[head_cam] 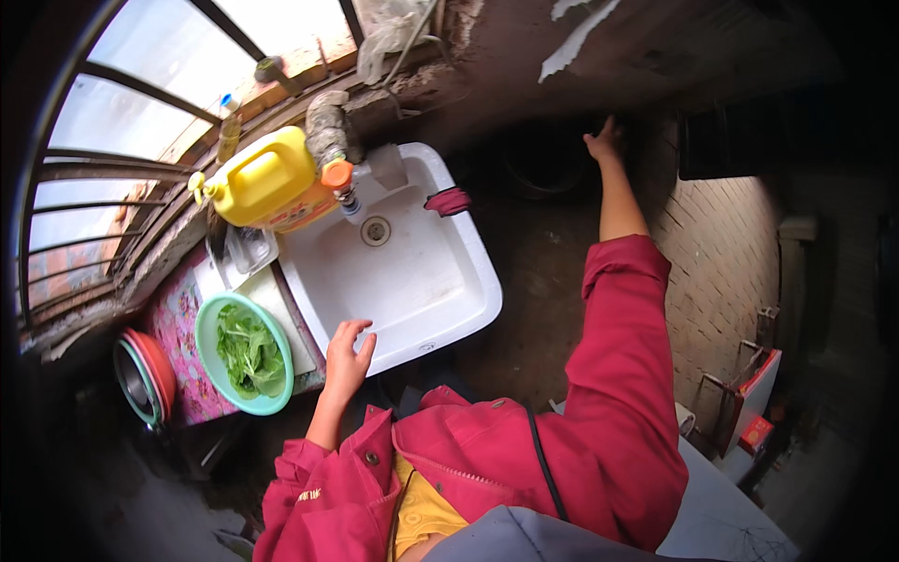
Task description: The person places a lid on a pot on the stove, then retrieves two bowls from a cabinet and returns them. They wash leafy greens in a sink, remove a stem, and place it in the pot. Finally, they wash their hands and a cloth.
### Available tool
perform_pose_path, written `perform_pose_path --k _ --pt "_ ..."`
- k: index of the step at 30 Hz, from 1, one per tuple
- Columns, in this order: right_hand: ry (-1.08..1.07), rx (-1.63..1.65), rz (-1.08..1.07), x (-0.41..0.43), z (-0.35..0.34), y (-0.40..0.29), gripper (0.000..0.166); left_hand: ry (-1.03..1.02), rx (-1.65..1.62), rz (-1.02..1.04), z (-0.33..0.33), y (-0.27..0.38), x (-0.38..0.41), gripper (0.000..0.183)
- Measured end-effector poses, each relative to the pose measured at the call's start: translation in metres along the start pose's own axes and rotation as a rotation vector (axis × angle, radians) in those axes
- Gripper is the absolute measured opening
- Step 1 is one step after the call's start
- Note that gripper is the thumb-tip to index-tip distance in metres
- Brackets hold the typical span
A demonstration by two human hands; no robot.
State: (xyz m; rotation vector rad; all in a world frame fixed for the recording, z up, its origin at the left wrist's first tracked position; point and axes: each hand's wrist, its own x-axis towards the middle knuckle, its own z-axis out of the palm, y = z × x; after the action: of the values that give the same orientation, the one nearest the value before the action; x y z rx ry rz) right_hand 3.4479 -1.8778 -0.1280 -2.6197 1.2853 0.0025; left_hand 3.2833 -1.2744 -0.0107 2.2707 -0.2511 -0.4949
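Note:
My left hand [349, 357] hovers at the near left rim of a white ceramic sink [393, 281], fingers apart and holding nothing. Left of it stands a mint-green plastic basin [284, 337] with green leafy vegetables [249, 351] inside. Stretched far out to the right, my right hand [604, 144] has its thumb and fingers spread, with no held thing visible. It is near a dark round vessel [544, 168], whose form is mostly lost in shadow. A dark red cloth [448, 202] hangs over the sink's right rim.
A yellow plastic jug [267, 175] and an orange-handled tap [337, 174] stand at the sink's back left. Stacked basins [165, 372] sit at far left by a floral tablecloth [189, 330]. A barred window [133, 91] borders the left; a white surface [723, 506] lies lower right.

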Motion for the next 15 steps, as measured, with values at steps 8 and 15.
perform_pose_path --k 8,15 --pt "-0.084 0.003 -0.093 0.025 -0.025 0.015 0.059 0.151 -0.051 0.159 -0.031 0.033 0.051 0.022" --pt "-0.233 0.828 -0.314 -0.113 -0.005 -0.091 0.034 0.437 0.113 0.425 -0.068 0.085 0.118 0.045"
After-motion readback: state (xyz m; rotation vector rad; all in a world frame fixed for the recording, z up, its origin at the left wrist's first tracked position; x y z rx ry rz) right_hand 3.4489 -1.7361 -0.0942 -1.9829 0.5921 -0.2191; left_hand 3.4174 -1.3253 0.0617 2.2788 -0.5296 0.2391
